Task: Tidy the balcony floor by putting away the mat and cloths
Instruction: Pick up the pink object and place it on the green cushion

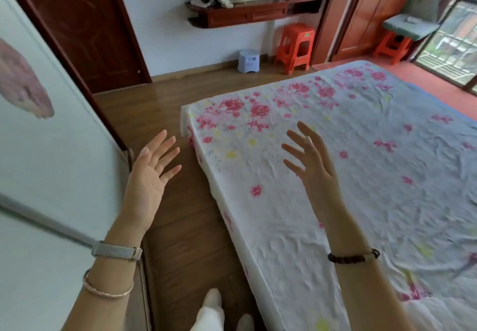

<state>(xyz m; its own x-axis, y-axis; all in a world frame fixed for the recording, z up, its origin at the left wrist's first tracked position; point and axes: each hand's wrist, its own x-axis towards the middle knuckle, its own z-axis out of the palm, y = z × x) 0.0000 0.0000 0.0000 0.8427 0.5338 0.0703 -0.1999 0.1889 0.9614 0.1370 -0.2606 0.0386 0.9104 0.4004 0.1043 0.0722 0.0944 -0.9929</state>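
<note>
Bed [335,176] right, door [85,28] far left.

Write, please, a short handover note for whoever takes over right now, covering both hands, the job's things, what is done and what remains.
Left hand: open, empty, raised over the wooden floor beside the bed.
Right hand: open, empty, raised above the flowered sheet.
Mat and cloths: not in view; the glazed door is at far right.
Done: cannot tell from here.
Left: probably find the mat and cloths and put them away.
</note>
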